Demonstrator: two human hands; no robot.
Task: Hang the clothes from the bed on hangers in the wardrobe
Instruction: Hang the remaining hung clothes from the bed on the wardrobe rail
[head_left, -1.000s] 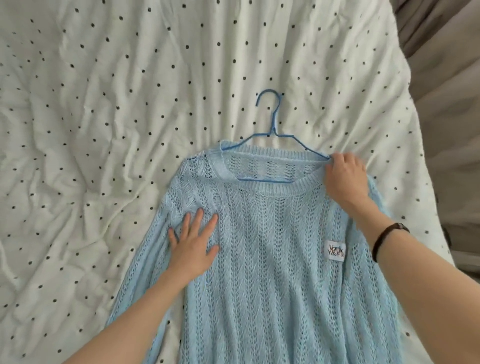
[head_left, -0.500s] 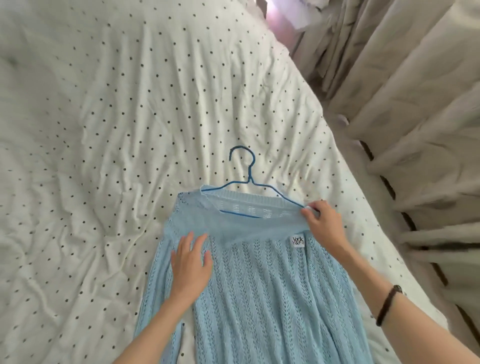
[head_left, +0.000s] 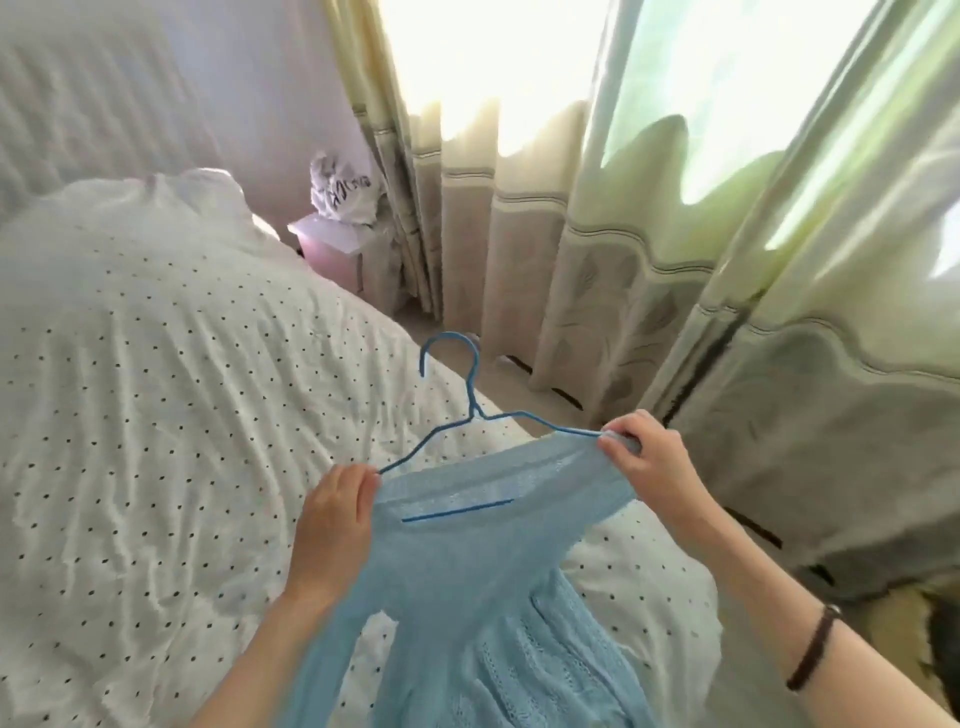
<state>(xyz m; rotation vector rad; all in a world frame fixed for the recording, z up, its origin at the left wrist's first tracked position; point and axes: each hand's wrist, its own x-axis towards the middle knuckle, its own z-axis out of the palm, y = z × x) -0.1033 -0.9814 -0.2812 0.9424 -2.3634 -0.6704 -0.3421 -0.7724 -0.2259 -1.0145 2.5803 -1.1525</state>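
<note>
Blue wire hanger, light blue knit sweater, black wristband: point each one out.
blue wire hanger (head_left: 470, 387), head view, on the neck below the hook.
light blue knit sweater (head_left: 467, 566), head view, on the chest below the neckline.
black wristband (head_left: 813, 647), head view, on the band across the right forearm.

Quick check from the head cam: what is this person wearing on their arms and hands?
Both forearms are bare, no sleeves in view. The left hand has no glove or ring showing. The right hand is also ungloved; a thin dark band circles that wrist.
</note>
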